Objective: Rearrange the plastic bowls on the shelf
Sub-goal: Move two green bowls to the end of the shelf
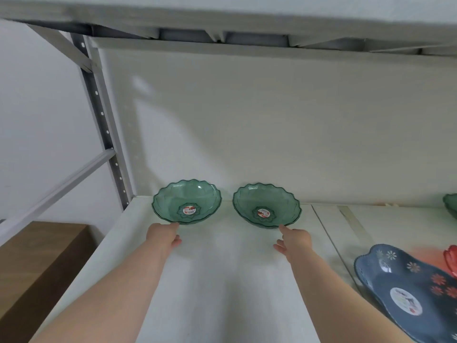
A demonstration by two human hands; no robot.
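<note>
Two translucent green plastic bowls with scalloped rims stand side by side at the back of the white shelf. Each has a round sticker in its middle. My left hand reaches to the near rim of the left bowl, fingertips touching or just short of it. My right hand reaches to the near rim of the right bowl, index finger at its edge. Neither hand is wrapped around a bowl; the fingers are loosely apart.
A blue flowered tray lies at the shelf's right front, with a red item behind it. Another green bowl shows at the far right edge. A metal upright bounds the left; a brown box sits lower left. An upper shelf hangs overhead.
</note>
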